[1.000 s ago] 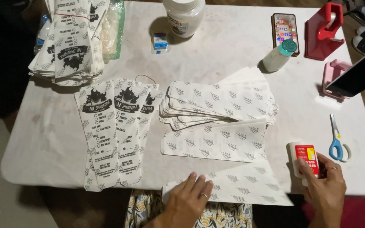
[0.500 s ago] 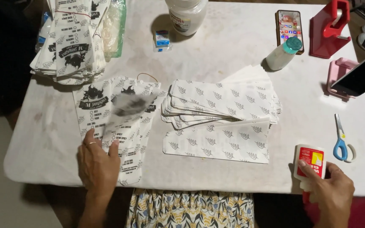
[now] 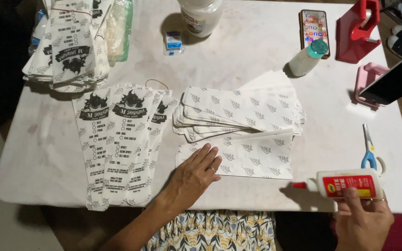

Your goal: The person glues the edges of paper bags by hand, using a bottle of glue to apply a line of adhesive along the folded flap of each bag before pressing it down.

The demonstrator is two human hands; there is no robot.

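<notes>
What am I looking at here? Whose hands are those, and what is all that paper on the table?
The camera sits on a person's head and looks down, so you see their own two hands. The left hand lies flat on a white paper sheet with small leaf prints. The right hand holds a white glue bottle with a red tip, lying sideways and pointing left. On the white table there is also a fanned pile of the same sheets, some printed paper bags laid out to the left, and more bags stacked at the far corner. Blue scissors, a phone, a small bottle and a red tape holder are on the right.
</notes>
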